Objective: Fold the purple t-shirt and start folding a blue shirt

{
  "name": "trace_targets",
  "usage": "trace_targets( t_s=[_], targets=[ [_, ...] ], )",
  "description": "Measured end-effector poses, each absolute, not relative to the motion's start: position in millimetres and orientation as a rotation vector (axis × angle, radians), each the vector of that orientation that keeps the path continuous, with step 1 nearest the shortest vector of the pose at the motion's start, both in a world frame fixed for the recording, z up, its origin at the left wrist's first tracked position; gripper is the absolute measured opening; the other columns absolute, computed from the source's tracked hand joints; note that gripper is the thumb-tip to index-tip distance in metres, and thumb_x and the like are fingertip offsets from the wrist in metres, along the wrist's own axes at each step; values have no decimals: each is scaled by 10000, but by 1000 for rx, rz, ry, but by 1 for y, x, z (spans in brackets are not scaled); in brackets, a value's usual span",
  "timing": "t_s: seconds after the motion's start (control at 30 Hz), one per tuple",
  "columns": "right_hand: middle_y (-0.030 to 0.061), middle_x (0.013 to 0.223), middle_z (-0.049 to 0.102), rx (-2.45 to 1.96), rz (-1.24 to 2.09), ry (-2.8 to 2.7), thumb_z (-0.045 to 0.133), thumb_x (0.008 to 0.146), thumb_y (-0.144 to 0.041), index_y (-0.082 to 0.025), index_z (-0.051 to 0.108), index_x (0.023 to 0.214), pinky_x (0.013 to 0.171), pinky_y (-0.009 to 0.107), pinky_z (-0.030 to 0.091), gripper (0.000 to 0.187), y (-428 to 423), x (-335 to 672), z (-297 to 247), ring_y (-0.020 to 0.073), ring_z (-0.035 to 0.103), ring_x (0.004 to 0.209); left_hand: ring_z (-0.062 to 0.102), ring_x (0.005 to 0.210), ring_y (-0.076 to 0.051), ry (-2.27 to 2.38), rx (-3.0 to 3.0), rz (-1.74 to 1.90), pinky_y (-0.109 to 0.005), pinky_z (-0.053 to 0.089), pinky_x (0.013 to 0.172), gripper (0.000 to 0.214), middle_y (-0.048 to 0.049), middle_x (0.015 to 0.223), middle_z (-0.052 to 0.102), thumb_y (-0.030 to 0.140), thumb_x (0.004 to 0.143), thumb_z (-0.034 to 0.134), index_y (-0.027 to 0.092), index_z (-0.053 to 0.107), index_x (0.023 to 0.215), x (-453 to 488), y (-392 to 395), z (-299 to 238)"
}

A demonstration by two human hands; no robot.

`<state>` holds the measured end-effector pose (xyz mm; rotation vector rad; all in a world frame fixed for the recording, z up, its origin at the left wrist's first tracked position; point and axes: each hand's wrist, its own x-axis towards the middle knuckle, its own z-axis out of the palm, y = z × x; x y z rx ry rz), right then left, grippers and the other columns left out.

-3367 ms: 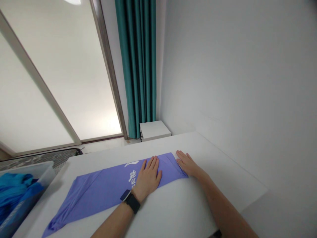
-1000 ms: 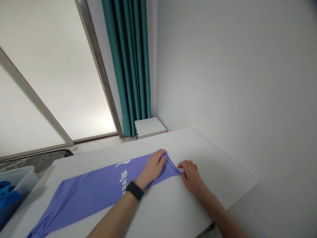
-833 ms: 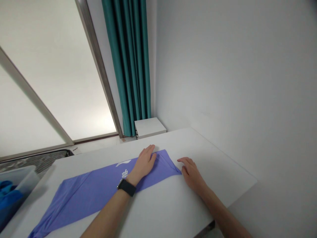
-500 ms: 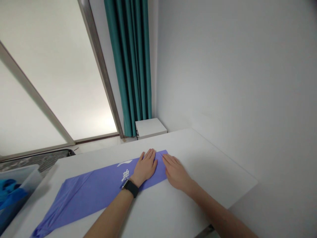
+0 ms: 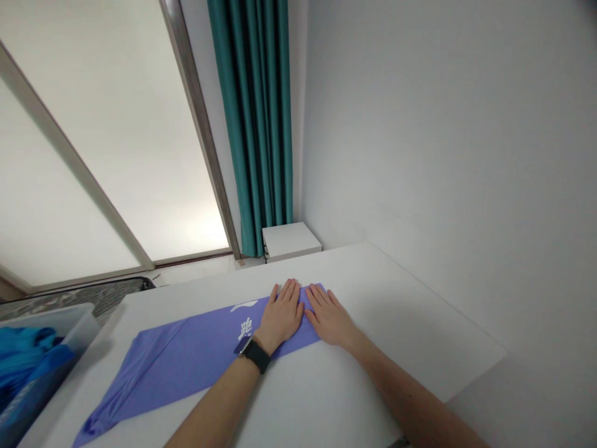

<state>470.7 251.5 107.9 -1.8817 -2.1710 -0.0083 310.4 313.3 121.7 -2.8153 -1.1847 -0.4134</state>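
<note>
Room right of the fingers (image 5: pixel 319 298), clutter left.
From here, bare table (image 5: pixel 401 311) runs from the right hand (image 5: pixel 330 322) to the wall (image 5: pixel 443 155); a mere sliver parts that hand from the left hand (image 5: pixel 280 318). Left of its fingers, low cloth (image 5: pixel 181 354), then the tub (image 5: pixel 84 326).

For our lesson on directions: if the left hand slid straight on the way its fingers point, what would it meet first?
The left hand would cross the table to its far edge; the white cabinet beyond seems first in line, though their heights are hard to compare.
</note>
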Motion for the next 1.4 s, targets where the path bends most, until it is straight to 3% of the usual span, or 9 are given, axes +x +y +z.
trace_targets(
  t_s=[0.37,0.7,0.87,1.13,1.4],
  targets=[
    [150,1577,261,-1966,59,-2232,275,997,-384,-78,310,1517,1185,493,210,605,252,469,114,264,241,1463,338,1435,-236,-1125,-2867,-332,-472,274,1181,535,-115,1550,364,397,1021,323,137,377,1485,247,286,122],
    [121,1583,277,-1972,-17,-2260,203,992,-434,-122,285,1533,1185,473,212,630,258,478,95,237,235,1467,337,1436,-238,-1403,-2684,-285,-486,277,1167,567,-85,1563,346,470,1022,281,197,327,1516,121,281,116],
    [114,1583,280,-1956,-28,-2277,181,994,-446,-140,278,1538,1184,467,219,631,261,483,88,232,238,1466,337,1436,-238,-1473,-2661,-290,-479,245,1174,570,-75,1561,356,473,1011,295,208,334,1514,119,279,114],
    [154,1558,324,-1900,-172,-2269,195,997,-431,-59,350,1497,1203,477,160,642,246,453,114,248,248,1462,330,1439,-241,-1471,-2685,-323,-484,238,1176,573,-80,1559,358,485,1019,265,194,350,1506,124,272,125],
    [191,1513,393,-2012,17,-2295,243,990,-415,-4,373,1475,1156,442,264,649,230,396,128,295,359,1409,294,1455,-227,-1382,-2848,-242,-472,230,1186,580,-80,1571,326,497,1028,230,200,320,1518,110,276,136]
  ],
)
